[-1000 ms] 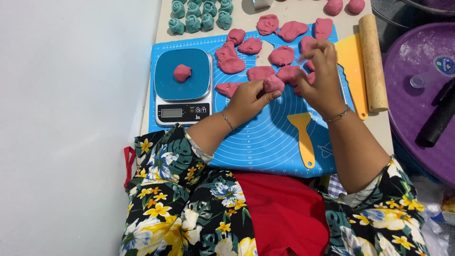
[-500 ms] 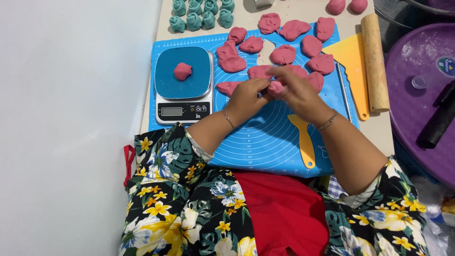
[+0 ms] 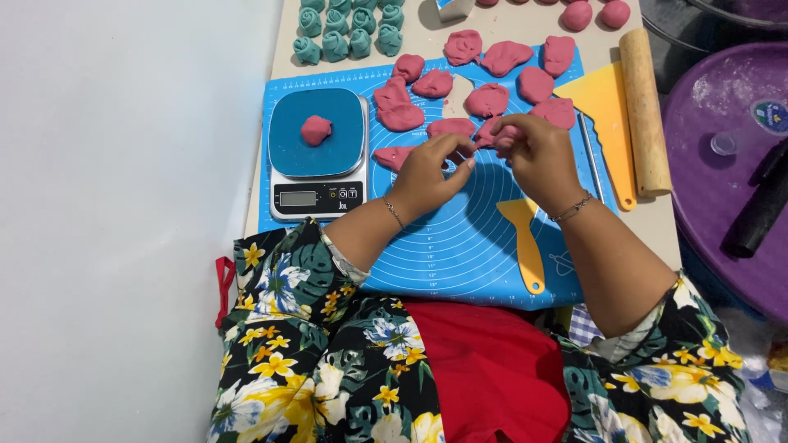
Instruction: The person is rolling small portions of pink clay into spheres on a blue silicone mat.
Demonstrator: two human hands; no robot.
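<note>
Over blue mat (image 3: 460, 246), both hands' fingers (image 3: 460, 152) pinch soft pink dough piece (image 3: 492, 133)

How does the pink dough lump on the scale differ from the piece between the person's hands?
The lump on the scale lies alone and untouched; the piece in the hands is pinched by the left hand and right hand. The lump shows whole, the held piece is partly hidden. Both are the same pink.

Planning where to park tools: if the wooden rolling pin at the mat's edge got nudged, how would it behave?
The rolling pin is a plain cylinder lying flat, so a sideways nudge would probably set it rolling. The yellow scraper touches its left side and might stop it that way. It looks like solid wood, likely stiff and fairly heavy.
</note>
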